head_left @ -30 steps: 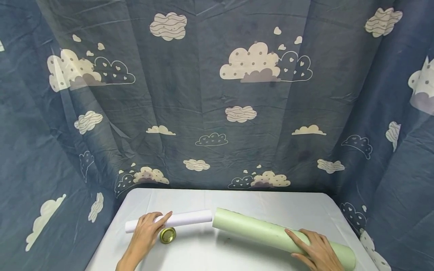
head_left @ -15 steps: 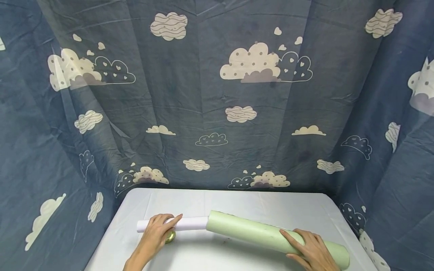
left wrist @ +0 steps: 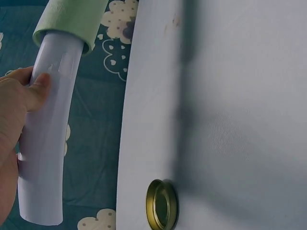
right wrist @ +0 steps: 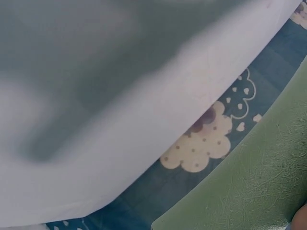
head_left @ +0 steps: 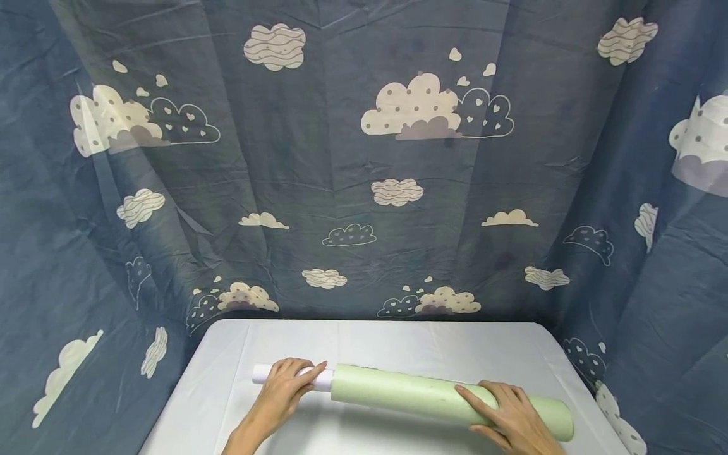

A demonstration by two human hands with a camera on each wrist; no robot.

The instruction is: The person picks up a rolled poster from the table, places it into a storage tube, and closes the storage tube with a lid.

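My left hand (head_left: pixel 279 392) grips a smooth white tube (head_left: pixel 325 380), thumb and fingers round its sides. The tube's right end sits inside the near-left opening of a wider pale green roll (head_left: pixel 406 395); how deep it reaches is hidden. My right hand (head_left: pixel 508 414) holds the green roll near its other end, fingers over the top. In the left wrist view, the white tube (left wrist: pixel 48 143) shows below the green rim. The right wrist view shows mostly the roll's creased green surface (right wrist: pixel 254 177), with a bit of a finger at the edge.
A round gold jar lid (left wrist: pixel 162 206) lies on the white table (head_left: pixel 370 341) in the left wrist view; in the head view the left hand covers it. A dark blue cloud-print curtain (head_left: pixel 318 139) hangs behind and along both sides of the table.
The left hand has moved right, and the white tube has gone from outside the green roll's opening to inside it. The green roll has shifted left and levelled somewhat.
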